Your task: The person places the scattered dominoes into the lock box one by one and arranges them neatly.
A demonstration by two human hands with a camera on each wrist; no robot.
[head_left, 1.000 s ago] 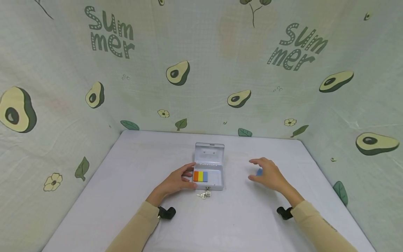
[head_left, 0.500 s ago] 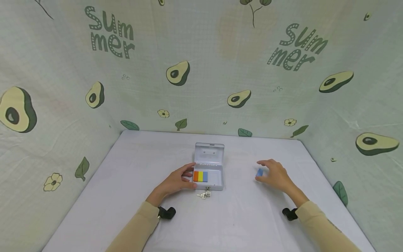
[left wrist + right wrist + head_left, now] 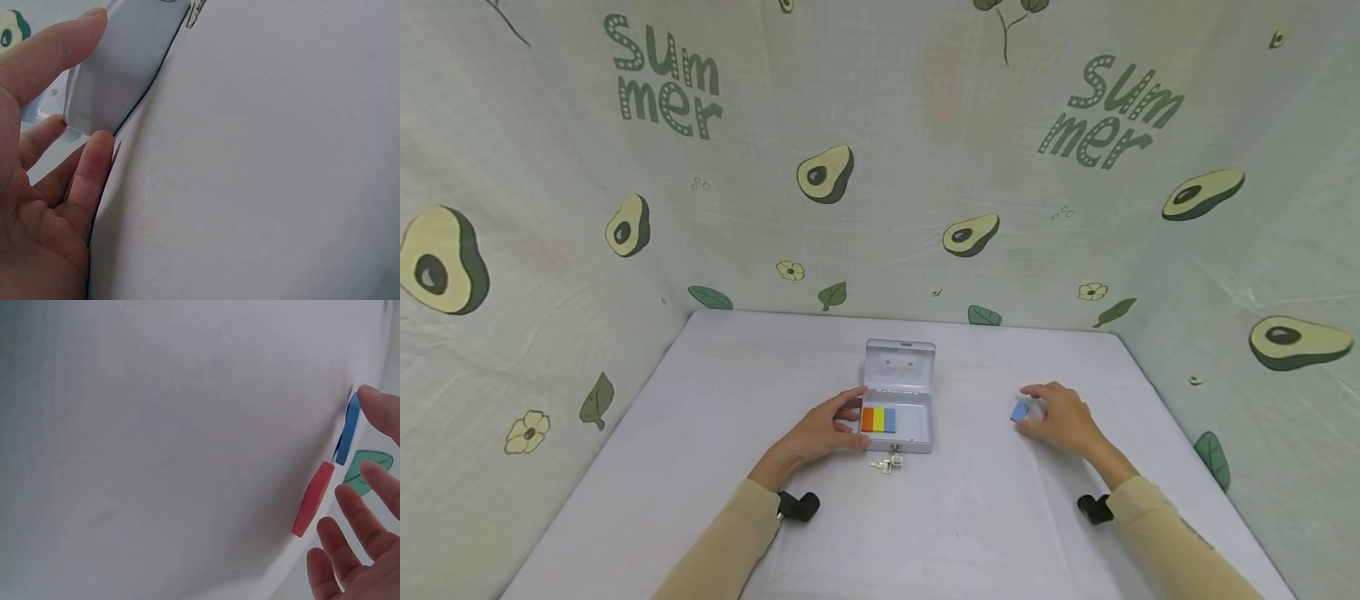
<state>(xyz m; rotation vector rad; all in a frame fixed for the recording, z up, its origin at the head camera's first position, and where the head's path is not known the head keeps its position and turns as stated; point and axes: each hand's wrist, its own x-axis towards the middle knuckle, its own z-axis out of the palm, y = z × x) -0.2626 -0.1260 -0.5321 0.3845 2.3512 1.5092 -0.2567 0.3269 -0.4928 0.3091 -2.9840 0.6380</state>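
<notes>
A small grey metal cash box (image 3: 917, 417) stands with its lid (image 3: 898, 365) raised. Inside, at its left, orange-red (image 3: 867, 419), yellow (image 3: 878, 419) and blue (image 3: 890, 419) blocks lie side by side. My left hand (image 3: 822, 430) holds the box by its left side, thumb at the front corner and index finger toward the hinge. Out to the right, my right hand (image 3: 1062, 423) hovers with spread fingers around a blue block (image 3: 1019, 411) on the table. In the right wrist view, a red block (image 3: 314, 500) lies beside that blue block (image 3: 349, 428); the hand hides it from the head view.
Keys (image 3: 881, 467) and a small lock (image 3: 896, 458) hang at the box's front. A white cloth covers the table (image 3: 955, 533). Printed fabric walls (image 3: 895, 108) enclose its back and sides. A black wrist camera (image 3: 1096, 508) sits on each wrist.
My right hand has moved to the right and slightly down, bringing the loose blue block more into view between thumb and index finger. The left hand and the box stay in place.
</notes>
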